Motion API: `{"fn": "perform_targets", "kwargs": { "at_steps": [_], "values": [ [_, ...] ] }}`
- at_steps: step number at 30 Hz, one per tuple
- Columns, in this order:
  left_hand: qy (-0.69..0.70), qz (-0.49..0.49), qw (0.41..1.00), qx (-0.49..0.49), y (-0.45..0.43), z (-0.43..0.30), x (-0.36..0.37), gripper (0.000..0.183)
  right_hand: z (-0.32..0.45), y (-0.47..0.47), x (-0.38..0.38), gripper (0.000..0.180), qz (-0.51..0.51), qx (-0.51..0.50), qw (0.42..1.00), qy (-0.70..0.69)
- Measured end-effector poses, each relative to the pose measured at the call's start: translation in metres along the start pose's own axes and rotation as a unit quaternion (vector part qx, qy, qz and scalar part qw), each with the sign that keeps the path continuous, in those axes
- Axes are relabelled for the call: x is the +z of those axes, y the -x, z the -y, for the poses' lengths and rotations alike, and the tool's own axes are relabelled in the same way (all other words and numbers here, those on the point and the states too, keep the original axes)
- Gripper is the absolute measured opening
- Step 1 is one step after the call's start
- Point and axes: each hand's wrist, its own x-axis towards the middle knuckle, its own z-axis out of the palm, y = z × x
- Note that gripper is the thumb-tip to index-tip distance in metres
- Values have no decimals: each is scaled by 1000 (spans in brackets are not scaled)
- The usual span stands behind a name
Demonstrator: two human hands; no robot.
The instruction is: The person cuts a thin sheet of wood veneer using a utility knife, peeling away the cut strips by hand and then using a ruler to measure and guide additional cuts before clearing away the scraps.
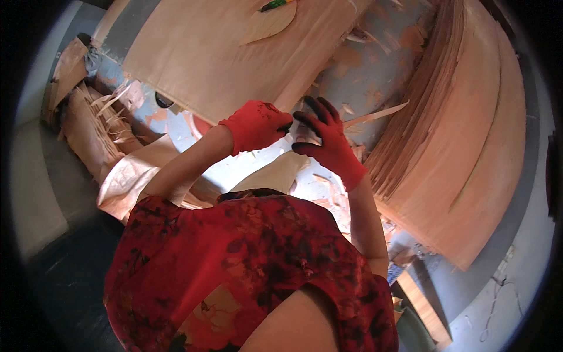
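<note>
Both of my hands wear red work gloves with dark-coated palms and fingertips. My left hand (pixel 260 126) is closed, knuckles up, at the near edge of a large wood veneer sheet (pixel 211 66). No held object shows in it. My right hand (pixel 326 136) is just to its right, fingers spread and curved toward the left one. Something pale and blurred (pixel 303 133) shows between its thumb and fingers; whether it is held I cannot tell. Farther up the sheet, a tool with a green handle (pixel 273 5) lies by a rounded veneer piece (pixel 270 26).
A thick stack of veneer sheets (pixel 470 132) rises on the right. Bent veneer offcuts (pixel 94 132) are piled on the left. Torn scraps (pixel 347 57) litter the grey floor (pixel 352 83). A wooden board (pixel 424 308) and a thin cord (pixel 495 303) are at lower right.
</note>
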Motion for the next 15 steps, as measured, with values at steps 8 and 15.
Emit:
{"fn": "perform_targets", "kwargs": {
  "at_steps": [8, 15],
  "values": [
    [296, -28, 947, -124, -103, 25, -55, 25, -96, -88, -44, 20, 82, -35, 995, 44],
    [549, -278, 787, -40, -167, 70, -15, 37, -121, -168, -97, 29, 103, -68, 992, -12]
  ]
}}
